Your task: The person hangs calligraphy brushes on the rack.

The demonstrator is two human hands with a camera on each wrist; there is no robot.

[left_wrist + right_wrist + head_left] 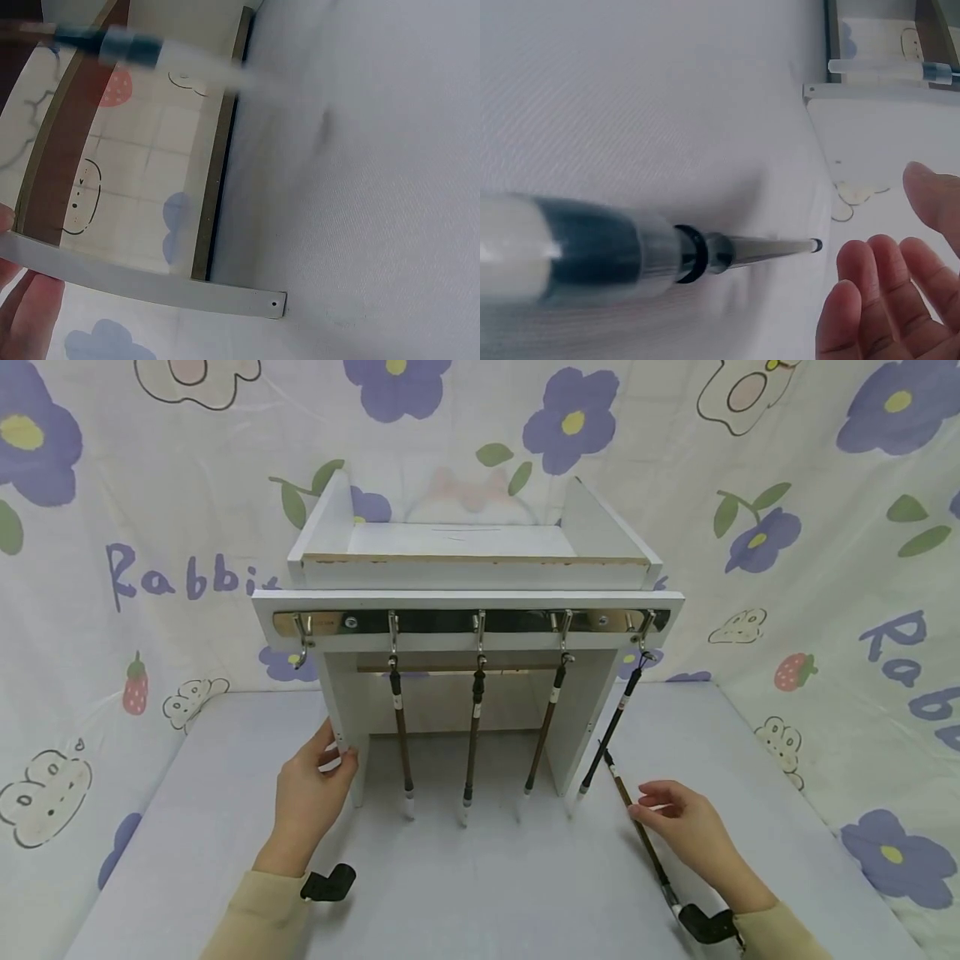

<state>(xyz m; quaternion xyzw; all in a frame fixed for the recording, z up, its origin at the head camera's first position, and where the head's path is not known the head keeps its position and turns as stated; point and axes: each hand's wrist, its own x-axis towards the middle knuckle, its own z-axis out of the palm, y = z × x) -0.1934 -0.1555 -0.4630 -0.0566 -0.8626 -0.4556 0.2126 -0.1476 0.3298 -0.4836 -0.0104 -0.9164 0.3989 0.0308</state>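
My left hand [311, 789] grips the front edge of the left side panel [150, 281] of a white shelf [465, 600], thumb on one face and fingers on the other. Several calligraphy brushes [473, 739] with clear caps hang tip down from hooks on the shelf's metal rail [517, 621]. Another calligraphy brush [642, 835] lies slanted on the table to the right, its capped end toward me. Over its handle in the head view is my right hand [686, 827], holding nothing. The right wrist view shows the fingers [877, 277] loosely bent and apart from the thumb, beside that brush [772, 247].
The leftmost hook [302, 642] carries no brush. The shelf's upper tray [457, 539] has raised sides. A white cloth covers the table [465, 902], and a printed curtain [465, 435] with purple flowers and rabbits hangs behind and at both sides.
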